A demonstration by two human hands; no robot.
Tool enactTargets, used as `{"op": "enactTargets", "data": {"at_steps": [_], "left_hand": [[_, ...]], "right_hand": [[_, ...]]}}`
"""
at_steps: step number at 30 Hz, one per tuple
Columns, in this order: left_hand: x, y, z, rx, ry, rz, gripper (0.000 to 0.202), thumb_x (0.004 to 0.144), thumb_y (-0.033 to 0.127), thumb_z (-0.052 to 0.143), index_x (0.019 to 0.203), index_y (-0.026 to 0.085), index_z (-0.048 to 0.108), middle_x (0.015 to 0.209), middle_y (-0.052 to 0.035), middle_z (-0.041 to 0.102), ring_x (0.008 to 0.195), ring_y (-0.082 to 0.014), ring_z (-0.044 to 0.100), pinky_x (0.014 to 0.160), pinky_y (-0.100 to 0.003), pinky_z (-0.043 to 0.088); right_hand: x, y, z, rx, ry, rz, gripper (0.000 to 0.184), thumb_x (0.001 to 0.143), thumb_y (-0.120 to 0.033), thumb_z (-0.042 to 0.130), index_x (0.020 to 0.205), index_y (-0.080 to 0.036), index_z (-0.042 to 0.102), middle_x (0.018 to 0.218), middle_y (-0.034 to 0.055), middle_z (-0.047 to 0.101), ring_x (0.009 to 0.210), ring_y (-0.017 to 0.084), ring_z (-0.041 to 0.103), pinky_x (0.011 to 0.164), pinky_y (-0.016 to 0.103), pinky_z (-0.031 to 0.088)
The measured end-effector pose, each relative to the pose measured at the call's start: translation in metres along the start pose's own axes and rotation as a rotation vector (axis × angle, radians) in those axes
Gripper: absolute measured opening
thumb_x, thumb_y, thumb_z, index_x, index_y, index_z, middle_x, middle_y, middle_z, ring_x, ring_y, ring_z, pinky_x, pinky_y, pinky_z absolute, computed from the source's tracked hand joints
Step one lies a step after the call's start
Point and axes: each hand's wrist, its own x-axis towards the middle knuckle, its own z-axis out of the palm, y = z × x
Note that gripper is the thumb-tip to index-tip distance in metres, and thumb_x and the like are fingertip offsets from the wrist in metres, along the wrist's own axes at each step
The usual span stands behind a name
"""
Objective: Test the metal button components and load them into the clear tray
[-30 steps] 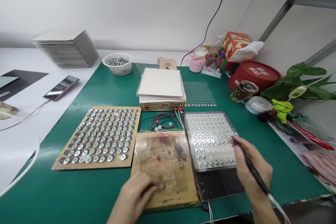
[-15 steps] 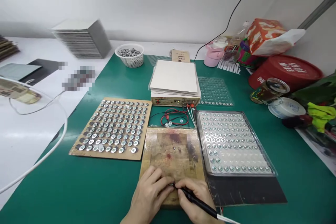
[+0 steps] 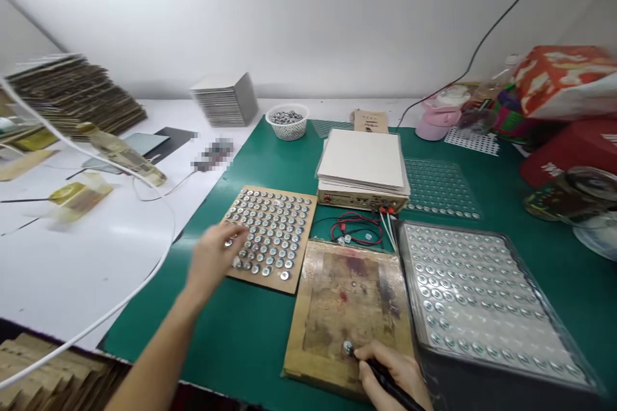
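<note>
My left hand (image 3: 214, 257) reaches out to the near left corner of a brown board (image 3: 270, 237) that holds several rows of small silver discs; its fingers are curled over one disc, and whether it grips it I cannot make out. My right hand (image 3: 393, 376) rests on the near edge of a worn wooden block (image 3: 347, 311), pinching a black pen-like tool with a cable. The tool's tip touches a small silver disc (image 3: 347, 347) lying on the block.
A clear tray of silver discs (image 3: 475, 298) lies right of the block. Behind stand a tester box with white sheets on top (image 3: 362, 170), red leads (image 3: 357, 228), a white basket of parts (image 3: 288, 122), card stacks and a red tin at the right. A white cable crosses the left.
My left hand left the wooden block and swung out left to the disc board. My right hand stays on the block with the tool. The camera turned left.
</note>
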Motion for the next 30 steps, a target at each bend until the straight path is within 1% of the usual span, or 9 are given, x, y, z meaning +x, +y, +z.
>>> {"op": "enactTargets", "data": {"at_steps": [2,5,13,19,22,24,26,28,30], "left_hand": [[0.026,-0.023,-0.008,0.064,0.031,-0.139,0.029,0.088,0.037,0.050,0.098,0.016,0.067,0.091,-0.0040,0.066,0.079,-0.0172,0.060,0.075,-0.028,0.048],[0.043,-0.037,-0.008,0.101,-0.020,-0.206,0.036,0.087,0.038,0.049,0.102,0.010,0.067,0.082,-0.0024,0.064,0.075,-0.0168,0.059,0.071,-0.027,0.047],[0.051,-0.038,-0.002,0.196,-0.073,-0.340,0.042,0.085,0.045,0.049,0.106,0.013,0.069,0.073,-0.0003,0.065,0.075,-0.0200,0.058,0.067,-0.027,0.044],[0.065,-0.040,-0.003,0.147,-0.105,-0.415,0.039,0.080,0.046,0.055,0.094,0.012,0.071,0.068,0.0020,0.066,0.062,-0.0145,0.054,0.058,-0.022,0.040],[0.067,-0.034,-0.008,0.099,-0.090,-0.422,0.036,0.078,0.043,0.058,0.089,0.011,0.069,0.067,0.0020,0.065,0.063,-0.0137,0.056,0.055,-0.020,0.040],[0.059,-0.024,-0.011,0.075,-0.054,-0.406,0.033,0.079,0.042,0.057,0.089,0.012,0.067,0.071,0.0012,0.066,0.067,-0.0142,0.058,0.057,-0.020,0.042],[0.037,-0.008,-0.009,0.038,-0.005,-0.352,0.029,0.079,0.041,0.057,0.088,0.015,0.066,0.079,0.0011,0.068,0.074,-0.0152,0.060,0.063,-0.021,0.045],[0.003,0.012,0.001,-0.055,0.021,-0.235,0.026,0.078,0.045,0.058,0.085,0.020,0.065,0.083,0.0021,0.070,0.077,-0.0166,0.064,0.066,-0.023,0.047],[-0.038,0.033,0.018,-0.214,-0.005,-0.061,0.028,0.078,0.050,0.058,0.082,0.023,0.065,0.080,0.0021,0.071,0.073,-0.0174,0.066,0.065,-0.024,0.050]], "right_hand": [[0.000,-0.003,0.000,0.008,-0.017,0.016,0.020,0.080,-0.025,0.048,0.071,-0.020,0.065,0.058,-0.0013,0.064,0.050,0.013,0.060,0.051,0.020,0.043],[0.000,-0.005,-0.002,0.025,-0.058,0.066,0.021,0.081,-0.025,0.048,0.073,-0.019,0.067,0.059,-0.0006,0.064,0.052,0.013,0.061,0.051,0.020,0.042],[0.000,-0.007,-0.001,0.017,-0.063,0.101,0.019,0.078,-0.021,0.049,0.074,-0.019,0.068,0.062,0.0000,0.067,0.056,0.015,0.063,0.053,0.020,0.042],[0.004,-0.010,0.000,-0.020,-0.117,0.112,0.019,0.077,-0.018,0.047,0.067,-0.018,0.063,0.057,-0.0013,0.062,0.051,0.013,0.060,0.049,0.019,0.039],[0.002,-0.008,-0.003,0.000,-0.082,0.050,0.018,0.078,-0.016,0.048,0.069,-0.018,0.064,0.060,-0.0005,0.064,0.054,0.013,0.063,0.052,0.019,0.043],[0.001,-0.006,-0.005,0.038,-0.001,-0.089,0.019,0.082,-0.012,0.048,0.080,-0.019,0.066,0.067,0.0012,0.068,0.058,0.014,0.065,0.056,0.020,0.048],[0.000,-0.005,-0.004,0.006,0.077,-0.317,0.025,0.087,-0.008,0.045,0.100,-0.017,0.065,0.080,0.0055,0.072,0.071,0.016,0.068,0.066,0.023,0.053],[0.001,-0.006,0.002,-0.141,0.146,-0.540,0.031,0.092,-0.007,0.040,0.113,-0.013,0.061,0.093,0.0115,0.073,0.087,0.021,0.069,0.076,0.029,0.055],[0.001,-0.008,0.011,-0.310,0.193,-0.637,0.032,0.093,-0.008,0.035,0.110,-0.010,0.062,0.093,0.0151,0.072,0.091,0.025,0.067,0.078,0.034,0.056]]}}
